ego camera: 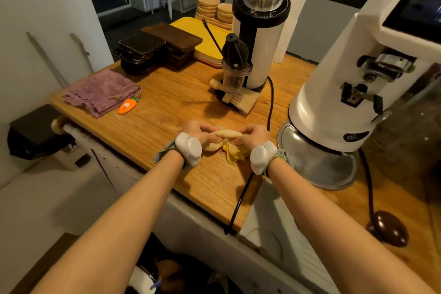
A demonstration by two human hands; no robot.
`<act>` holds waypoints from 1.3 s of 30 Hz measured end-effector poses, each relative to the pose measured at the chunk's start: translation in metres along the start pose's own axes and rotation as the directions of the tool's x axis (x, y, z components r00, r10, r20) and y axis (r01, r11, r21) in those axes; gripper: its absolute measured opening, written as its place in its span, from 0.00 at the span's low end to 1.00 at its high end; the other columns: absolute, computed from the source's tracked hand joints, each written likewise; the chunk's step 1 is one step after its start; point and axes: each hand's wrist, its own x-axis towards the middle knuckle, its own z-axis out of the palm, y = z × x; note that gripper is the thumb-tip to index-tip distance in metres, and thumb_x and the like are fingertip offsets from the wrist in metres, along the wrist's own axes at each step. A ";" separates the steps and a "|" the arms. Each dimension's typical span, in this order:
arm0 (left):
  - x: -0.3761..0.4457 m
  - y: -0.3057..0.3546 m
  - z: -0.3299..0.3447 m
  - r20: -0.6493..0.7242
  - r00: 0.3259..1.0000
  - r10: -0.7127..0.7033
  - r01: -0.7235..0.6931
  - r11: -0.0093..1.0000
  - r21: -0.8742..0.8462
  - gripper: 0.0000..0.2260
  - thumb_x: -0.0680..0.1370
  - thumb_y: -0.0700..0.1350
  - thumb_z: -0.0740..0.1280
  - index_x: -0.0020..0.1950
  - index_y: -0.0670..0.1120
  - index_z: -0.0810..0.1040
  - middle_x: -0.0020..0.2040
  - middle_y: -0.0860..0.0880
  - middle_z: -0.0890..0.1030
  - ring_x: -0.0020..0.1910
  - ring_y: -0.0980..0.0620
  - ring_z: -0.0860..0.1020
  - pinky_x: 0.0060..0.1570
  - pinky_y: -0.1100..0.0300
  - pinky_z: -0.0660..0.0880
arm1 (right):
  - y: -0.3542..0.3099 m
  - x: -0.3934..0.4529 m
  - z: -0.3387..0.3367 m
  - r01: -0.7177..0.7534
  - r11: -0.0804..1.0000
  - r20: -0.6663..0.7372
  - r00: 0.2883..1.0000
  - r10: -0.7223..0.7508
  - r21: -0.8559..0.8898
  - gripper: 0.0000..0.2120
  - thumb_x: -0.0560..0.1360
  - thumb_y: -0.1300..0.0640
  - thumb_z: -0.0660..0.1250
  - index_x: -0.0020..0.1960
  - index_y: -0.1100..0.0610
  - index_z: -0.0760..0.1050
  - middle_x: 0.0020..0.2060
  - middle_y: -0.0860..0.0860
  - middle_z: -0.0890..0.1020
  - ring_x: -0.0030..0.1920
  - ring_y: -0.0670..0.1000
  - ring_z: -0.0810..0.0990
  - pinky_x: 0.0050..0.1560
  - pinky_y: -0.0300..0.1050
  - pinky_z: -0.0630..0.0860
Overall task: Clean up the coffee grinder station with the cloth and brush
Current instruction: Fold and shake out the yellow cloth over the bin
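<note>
A crumpled yellow cloth [225,142] lies on the wooden counter [162,112] near its front edge. My left hand [196,131] grips the cloth's left end and my right hand [253,136] grips its right end, bunching it between them. Behind the hands a wooden-handled brush [243,100] lies at the foot of the tall black-and-white grinder [260,31]. A larger white grinder [353,83] on a metal base stands to the right.
A purple cloth [100,90] and an orange carrot-shaped clip [127,106] lie at the left. Dark trays [152,50], yellow trays [205,38] and wooden coasters [214,11] are stacked at the back. A black cable [270,102] runs past my right hand over the front edge.
</note>
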 end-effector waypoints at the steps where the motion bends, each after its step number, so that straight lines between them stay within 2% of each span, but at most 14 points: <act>1: -0.007 -0.003 -0.002 0.013 1.000 -0.007 0.007 1.000 0.000 0.15 0.66 0.38 0.77 0.53 0.42 0.83 0.41 0.52 0.81 0.39 0.57 0.78 0.30 0.73 0.73 | 0.002 -0.009 0.001 0.005 1.000 0.002 1.000 -0.005 0.002 0.12 0.66 0.61 0.75 0.49 0.57 0.82 0.44 0.49 0.81 0.46 0.48 0.77 0.48 0.45 0.76; 6: -0.038 -0.019 -0.010 0.029 1.000 0.001 -0.002 1.000 0.028 0.13 0.65 0.39 0.77 0.48 0.45 0.85 0.40 0.53 0.82 0.40 0.57 0.78 0.36 0.69 0.73 | 0.008 -0.040 0.016 0.000 1.000 0.015 1.000 0.000 0.004 0.08 0.67 0.62 0.74 0.45 0.54 0.82 0.42 0.49 0.81 0.46 0.48 0.78 0.50 0.46 0.77; 9: -0.056 -0.026 -0.013 0.037 0.999 -0.006 0.004 0.999 0.038 0.11 0.64 0.39 0.77 0.45 0.44 0.85 0.37 0.53 0.82 0.37 0.57 0.78 0.35 0.66 0.73 | 0.014 -0.055 0.025 0.005 1.000 0.032 0.999 -0.005 0.000 0.08 0.66 0.63 0.74 0.43 0.53 0.83 0.44 0.49 0.83 0.46 0.48 0.79 0.52 0.49 0.78; 11: -0.066 -0.029 -0.018 0.062 0.998 -0.016 0.014 0.999 0.042 0.10 0.64 0.38 0.77 0.45 0.44 0.85 0.37 0.53 0.83 0.37 0.56 0.78 0.35 0.65 0.72 | 0.018 -0.064 0.030 0.020 1.000 0.051 0.999 -0.020 0.011 0.08 0.65 0.64 0.74 0.42 0.54 0.83 0.44 0.49 0.83 0.44 0.48 0.79 0.49 0.47 0.78; 14: -0.079 -0.033 -0.024 0.086 0.996 -0.037 0.034 0.999 0.037 0.13 0.65 0.38 0.77 0.48 0.43 0.85 0.39 0.52 0.82 0.39 0.56 0.78 0.36 0.66 0.72 | 0.019 -0.077 0.036 0.013 1.000 0.072 0.997 -0.011 -0.020 0.09 0.65 0.63 0.75 0.34 0.51 0.80 0.36 0.46 0.81 0.38 0.44 0.76 0.40 0.41 0.75; 16: -0.088 -0.035 -0.026 0.102 0.994 -0.036 0.033 0.999 0.038 0.10 0.65 0.38 0.77 0.45 0.47 0.84 0.36 0.54 0.81 0.37 0.58 0.77 0.33 0.69 0.71 | 0.020 -0.083 0.042 0.014 0.999 0.061 0.998 -0.012 -0.037 0.09 0.64 0.62 0.76 0.33 0.51 0.78 0.37 0.48 0.81 0.39 0.46 0.77 0.40 0.42 0.75; 19: -0.096 -0.038 -0.031 0.127 0.991 -0.049 0.045 0.998 0.033 0.09 0.64 0.38 0.77 0.40 0.49 0.84 0.36 0.54 0.82 0.38 0.58 0.77 0.36 0.66 0.71 | 0.022 -0.092 0.046 0.024 0.999 0.062 0.998 -0.021 -0.047 0.07 0.63 0.61 0.76 0.41 0.56 0.83 0.41 0.50 0.81 0.44 0.48 0.77 0.46 0.45 0.77; 22: -0.100 -0.037 -0.037 0.160 0.982 -0.103 0.092 0.993 0.077 0.07 0.64 0.39 0.78 0.36 0.50 0.84 0.35 0.55 0.82 0.38 0.57 0.77 0.35 0.64 0.71 | 0.025 -0.099 0.048 0.028 0.997 0.097 0.995 -0.022 -0.067 0.12 0.64 0.60 0.76 0.47 0.58 0.83 0.41 0.49 0.81 0.43 0.47 0.76 0.38 0.39 0.73; 27: -0.106 -0.034 -0.042 0.183 0.970 -0.160 0.128 0.976 0.178 0.07 0.62 0.40 0.79 0.37 0.47 0.84 0.34 0.54 0.81 0.36 0.57 0.76 0.32 0.67 0.69 | 0.029 -0.108 0.052 0.048 0.997 0.150 0.988 -0.040 -0.053 0.10 0.64 0.59 0.77 0.44 0.54 0.81 0.41 0.49 0.81 0.44 0.47 0.77 0.42 0.41 0.73; 30: -0.110 -0.031 -0.045 0.222 0.964 -0.150 0.116 0.981 0.158 0.07 0.63 0.37 0.78 0.36 0.47 0.84 0.36 0.52 0.81 0.39 0.55 0.77 0.36 0.65 0.71 | 0.028 -0.111 0.049 0.143 0.988 0.257 0.959 -0.122 -0.066 0.19 0.67 0.57 0.76 0.56 0.52 0.78 0.48 0.53 0.80 0.46 0.47 0.76 0.41 0.37 0.71; 32: -0.114 -0.031 -0.044 0.243 0.961 -0.130 0.104 0.988 0.116 0.08 0.66 0.37 0.76 0.41 0.47 0.84 0.38 0.53 0.82 0.40 0.57 0.77 0.36 0.68 0.71 | 0.026 -0.112 0.046 0.194 0.977 0.342 0.927 -0.154 -0.087 0.24 0.69 0.53 0.74 0.63 0.50 0.75 0.52 0.52 0.79 0.50 0.48 0.75 0.43 0.35 0.71; 34: -0.118 -0.028 -0.040 0.245 0.965 -0.099 0.077 0.992 0.097 0.12 0.68 0.37 0.74 0.50 0.44 0.83 0.41 0.53 0.82 0.41 0.58 0.78 0.36 0.68 0.72 | 0.026 -0.111 0.044 0.221 0.970 0.371 0.913 -0.170 -0.099 0.21 0.70 0.52 0.73 0.62 0.51 0.76 0.50 0.50 0.78 0.49 0.47 0.75 0.41 0.34 0.70; 37: -0.118 -0.015 -0.033 0.238 0.971 -0.033 0.013 0.996 0.086 0.15 0.70 0.39 0.73 0.57 0.41 0.81 0.47 0.49 0.81 0.46 0.54 0.78 0.38 0.67 0.74 | 0.025 -0.105 0.035 0.182 0.983 0.267 0.947 -0.177 0.007 0.12 0.71 0.56 0.72 0.54 0.56 0.80 0.43 0.48 0.79 0.44 0.45 0.75 0.35 0.31 0.71; 39: -0.113 -0.001 -0.023 0.180 0.983 0.030 -0.028 1.000 -0.013 0.16 0.72 0.40 0.72 0.59 0.42 0.79 0.49 0.49 0.80 0.50 0.52 0.77 0.39 0.68 0.75 | 0.023 -0.098 0.020 0.172 0.981 0.207 0.960 -0.187 0.089 0.09 0.72 0.58 0.71 0.52 0.56 0.80 0.41 0.47 0.79 0.45 0.46 0.76 0.37 0.32 0.72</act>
